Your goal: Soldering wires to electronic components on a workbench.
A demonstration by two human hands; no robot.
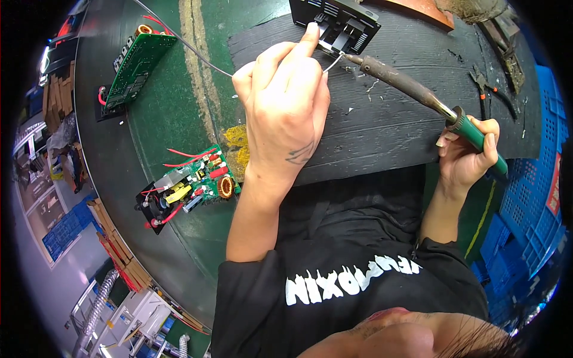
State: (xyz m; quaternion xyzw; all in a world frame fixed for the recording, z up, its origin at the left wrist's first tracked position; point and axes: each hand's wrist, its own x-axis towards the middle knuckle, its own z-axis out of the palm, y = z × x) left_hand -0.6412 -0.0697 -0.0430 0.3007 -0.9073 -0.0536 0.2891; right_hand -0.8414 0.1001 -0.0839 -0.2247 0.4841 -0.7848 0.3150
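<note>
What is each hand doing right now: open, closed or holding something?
Left hand: partly closed, holding the thin grey wire, index fingertip at the black slotted casing.
Right hand: closed around the green-handled metal soldering iron.

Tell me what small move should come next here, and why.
Perhaps feed the grey wire slightly forward: the left hand holds it, and its end is at the tip of the soldering iron, beside the black housing.
</note>
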